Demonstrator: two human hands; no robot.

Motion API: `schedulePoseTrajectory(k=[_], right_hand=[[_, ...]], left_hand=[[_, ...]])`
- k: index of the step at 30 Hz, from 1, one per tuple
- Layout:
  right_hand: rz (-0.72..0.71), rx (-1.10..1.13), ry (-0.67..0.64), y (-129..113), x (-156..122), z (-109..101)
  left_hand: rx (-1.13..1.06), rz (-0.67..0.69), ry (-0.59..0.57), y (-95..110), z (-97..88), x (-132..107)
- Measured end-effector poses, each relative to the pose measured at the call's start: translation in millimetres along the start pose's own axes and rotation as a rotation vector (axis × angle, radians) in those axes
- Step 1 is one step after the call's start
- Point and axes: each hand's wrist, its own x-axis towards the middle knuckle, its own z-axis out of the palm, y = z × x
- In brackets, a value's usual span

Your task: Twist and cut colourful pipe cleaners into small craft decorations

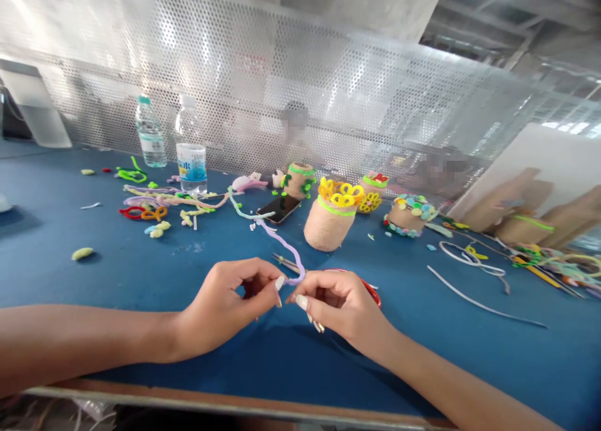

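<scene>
Two hands (237,296) (342,301) pinched close together, lilac fuzzy stem (284,244) held by the left, seemingly the right too, trailing beyond them

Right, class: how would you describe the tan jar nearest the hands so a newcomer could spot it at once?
On the blue table, in front of the perforated metal panel, look just beyond the right hand. The tan jar stands there, right of the dark phone. Unlike its neighbours, it carries yellow looped shapes along its top.
</scene>
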Motion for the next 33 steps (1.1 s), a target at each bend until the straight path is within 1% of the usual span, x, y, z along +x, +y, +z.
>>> schedulePoseTrajectory(k=[3,7,9,12,16,19,23,30,33], right_hand=[[0.013,0.09,-0.014,0.7,2.5,-2.5],[0.028,0.219,-0.026,3.4,6.5,-6.8],[0.02,0.291,-0.035,4.3,8.2,-9.5],[-0.015,0.373,-0.063,3.3,9.8,-13.3],[-0.053,0.321,-0.082,-0.3,10.2,-16.2],[-0.031,0.279,-0.063,-1.3,10.0,-16.5],[-0.013,0.275,-0.057,-1.9,10.0,-15.9],[-0.03,0.271,-0.032,-4.4,9.4,-15.0],[-0.038,0.296,-0.05,-2.5,9.3,-17.1]], left_hand=[[-0.051,-0.037,0.005,-3.3,0.2,2.8],[-0.13,-0.129,0.033,-8.2,0.5,7.8],[-0.158,-0.17,0.047,-10.4,0.4,10.1],[-0.179,-0.195,0.051,-12.7,0.0,11.9],[-0.205,-0.196,0.033,-13.4,-0.5,12.5],[-0.22,-0.207,0.03,-12.9,-0.5,12.7],[-0.228,-0.224,0.022,-12.9,0.0,13.4],[-0.232,-0.254,0.011,-15.3,0.9,13.5],[-0.231,-0.26,0.006,-16.0,0.7,13.8]])
